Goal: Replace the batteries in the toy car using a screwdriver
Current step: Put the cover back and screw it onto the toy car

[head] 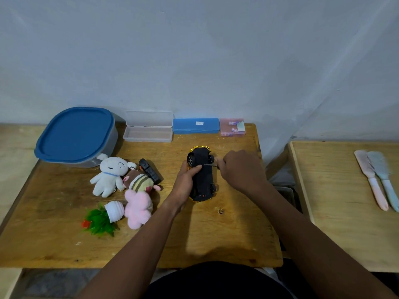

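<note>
Head view: toy car [203,175] lies underside-up on the wooden tabletop [226,234], mid-right, gold body edge showing at both ends. Left hand [185,184] grips the car's left flank, thumb laid across the black chassis. Right hand [239,169] is curled around the screwdriver [210,164], thin shaft pointing left, tip apparently on the chassis near the far wheels; contact not resolvable.

A home room — plush toys [108,175], combs [369,169], plain wooden tables [216,234].
</note>
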Tool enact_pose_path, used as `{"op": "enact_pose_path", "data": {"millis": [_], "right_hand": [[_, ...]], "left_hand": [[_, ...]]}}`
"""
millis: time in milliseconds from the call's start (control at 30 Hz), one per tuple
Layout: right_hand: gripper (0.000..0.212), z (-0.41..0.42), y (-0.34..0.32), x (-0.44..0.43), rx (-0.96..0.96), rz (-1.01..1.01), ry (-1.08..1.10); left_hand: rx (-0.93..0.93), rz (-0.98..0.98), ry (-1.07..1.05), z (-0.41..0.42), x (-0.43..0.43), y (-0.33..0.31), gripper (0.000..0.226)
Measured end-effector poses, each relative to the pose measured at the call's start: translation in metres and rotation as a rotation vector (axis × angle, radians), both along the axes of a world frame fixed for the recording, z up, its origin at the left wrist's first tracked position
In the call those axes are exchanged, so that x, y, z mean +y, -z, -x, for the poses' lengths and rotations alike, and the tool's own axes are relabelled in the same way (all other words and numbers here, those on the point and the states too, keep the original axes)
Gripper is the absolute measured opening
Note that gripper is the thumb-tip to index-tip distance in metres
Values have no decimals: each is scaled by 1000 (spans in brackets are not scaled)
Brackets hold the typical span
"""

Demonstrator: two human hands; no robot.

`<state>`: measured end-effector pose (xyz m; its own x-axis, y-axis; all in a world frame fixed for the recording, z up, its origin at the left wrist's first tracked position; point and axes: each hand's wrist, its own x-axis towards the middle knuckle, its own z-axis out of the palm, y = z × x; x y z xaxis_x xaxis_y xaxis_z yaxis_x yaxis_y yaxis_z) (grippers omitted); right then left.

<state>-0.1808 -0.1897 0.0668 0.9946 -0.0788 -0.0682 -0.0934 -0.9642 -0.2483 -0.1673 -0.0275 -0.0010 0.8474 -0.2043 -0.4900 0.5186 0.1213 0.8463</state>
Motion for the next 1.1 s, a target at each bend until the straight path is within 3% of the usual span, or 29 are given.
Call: {"op": "enact_pose_path", "data": {"millis": [67,133,233,367,500,633,800,1000,1100], "right_hand": [[35,-1,-2,0,7,-44,-41],[16,0,-7,-1,8,-88,-115],[24,2,-12,-1,30,-137,-175],[8,0,-14,-1,-44,-94,-121],[33,0,-8,0,-87,42,-99],[42,-2,-2,1,-68,65,-49],[19,0,-5,0,-41,-36,-127],[9,-1,-9,0,-50,-54,-133],[25,-3,-10,0,-16,55,-110]], "left_hand": [[-7,6,11,0,1,1,24],[-10,16,16,1,1,0,25],[-13,24,18,1,0,0,27],[5,16,7,1,0,2,26],[31,23,5,3,0,3,24],[34,18,17,4,-2,4,25],[31,19,1,3,0,3,23],[8,-7,16,1,0,0,19],[7,-28,28,3,0,1,20]]}}
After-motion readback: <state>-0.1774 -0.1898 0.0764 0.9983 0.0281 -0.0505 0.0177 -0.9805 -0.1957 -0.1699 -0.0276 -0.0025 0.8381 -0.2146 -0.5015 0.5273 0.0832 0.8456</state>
